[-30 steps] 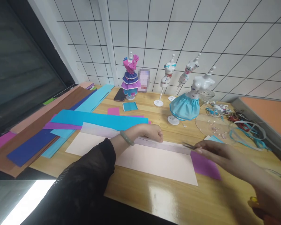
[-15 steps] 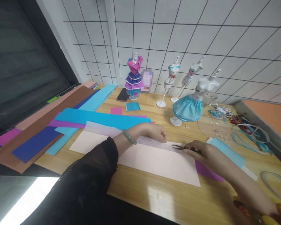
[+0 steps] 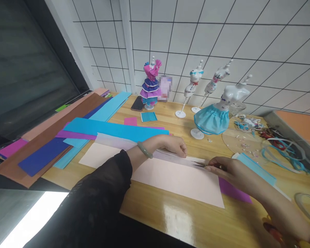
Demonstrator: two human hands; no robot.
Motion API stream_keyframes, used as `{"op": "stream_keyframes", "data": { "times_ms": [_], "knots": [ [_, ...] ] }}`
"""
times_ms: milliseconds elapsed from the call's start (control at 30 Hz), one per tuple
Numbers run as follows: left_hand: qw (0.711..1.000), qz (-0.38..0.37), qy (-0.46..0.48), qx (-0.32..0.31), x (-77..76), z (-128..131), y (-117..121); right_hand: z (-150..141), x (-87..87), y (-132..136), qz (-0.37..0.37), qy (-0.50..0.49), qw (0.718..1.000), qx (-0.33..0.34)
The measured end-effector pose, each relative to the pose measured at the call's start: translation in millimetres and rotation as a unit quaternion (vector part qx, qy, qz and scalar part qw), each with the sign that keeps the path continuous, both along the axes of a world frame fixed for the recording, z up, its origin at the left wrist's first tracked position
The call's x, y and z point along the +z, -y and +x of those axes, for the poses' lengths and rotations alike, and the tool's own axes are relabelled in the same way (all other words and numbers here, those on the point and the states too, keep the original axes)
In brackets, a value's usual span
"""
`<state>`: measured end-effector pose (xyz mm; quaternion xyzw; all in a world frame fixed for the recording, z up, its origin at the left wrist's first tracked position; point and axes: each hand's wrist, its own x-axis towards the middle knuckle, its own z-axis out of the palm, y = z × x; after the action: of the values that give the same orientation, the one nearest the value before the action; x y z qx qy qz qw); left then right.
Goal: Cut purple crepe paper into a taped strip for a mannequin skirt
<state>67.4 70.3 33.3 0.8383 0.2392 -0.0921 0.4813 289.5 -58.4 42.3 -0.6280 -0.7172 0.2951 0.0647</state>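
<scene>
Pinkish paper lies flat on the bench, under whitish strip. My left hand curls at strip, grip unclear; my right hand, apart, grips scissors. No finished cut shows; what remains, I cannot tell.

Scissors: handles hidden inside the right hand; left hand, fingertips curled from sight, any grip undeterminable; pale pink sheet, part covered by the black sleeve. Card behind the dressed mannequin, pixelated, content illegible; bits on the clear disc, too small to identify. Orange panel and clear ring, both cropped at the right edge.
</scene>
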Motion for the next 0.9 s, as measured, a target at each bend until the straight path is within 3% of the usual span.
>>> {"op": "stream_keyframes", "data": {
  "times_ms": [467,700,900],
  "knots": [
    [1.0,-0.01,-0.007,-0.01,-1.9,-1,-3,-28,-2.2,-9,0.002,-0.043,0.999,0.026],
    [0.999,0.015,-0.039,-0.005,-4.0,-3,-8,-27,-10.0,-16,0.012,-0.067,0.997,0.026],
    [0.999,-0.013,-0.048,-0.005,2.4,-5,-7,-27,-13.7,-18,0.0,-0.093,0.995,0.033]
  ]
}}
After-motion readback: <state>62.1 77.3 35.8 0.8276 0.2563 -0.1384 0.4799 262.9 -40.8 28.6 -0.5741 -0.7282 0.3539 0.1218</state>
